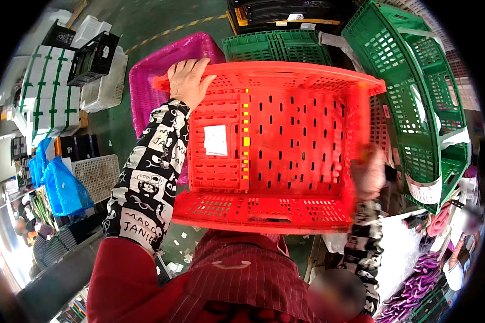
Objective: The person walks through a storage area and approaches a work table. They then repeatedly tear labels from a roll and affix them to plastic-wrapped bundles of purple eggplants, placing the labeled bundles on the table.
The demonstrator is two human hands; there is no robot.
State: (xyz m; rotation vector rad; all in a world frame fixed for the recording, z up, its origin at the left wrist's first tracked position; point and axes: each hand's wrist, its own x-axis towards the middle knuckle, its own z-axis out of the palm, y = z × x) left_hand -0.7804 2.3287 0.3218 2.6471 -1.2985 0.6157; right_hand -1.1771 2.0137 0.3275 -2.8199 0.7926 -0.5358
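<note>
A red plastic crate [299,145] with slotted walls and floor is tilted in front of me, its inside facing up. The far, near and right walls stand up. At its left, a ribbed panel lies flat, with a white paper label [215,140] on it. My left hand [188,81] is closed over the far rim near the left corner, fingers bent over the edge. At the right wall, my right hand [369,172] is smeared by motion. It touches or nearly touches that wall, but its fingers cannot be made out.
Behind the red crate are a magenta basket [145,86] and a green crate [277,46]. Large green crates [388,64] lean at the right, above purple eggplants [415,285]. Far left are strapped white boxes [51,89], a black crate [94,59] and a blue plastic bag [64,185].
</note>
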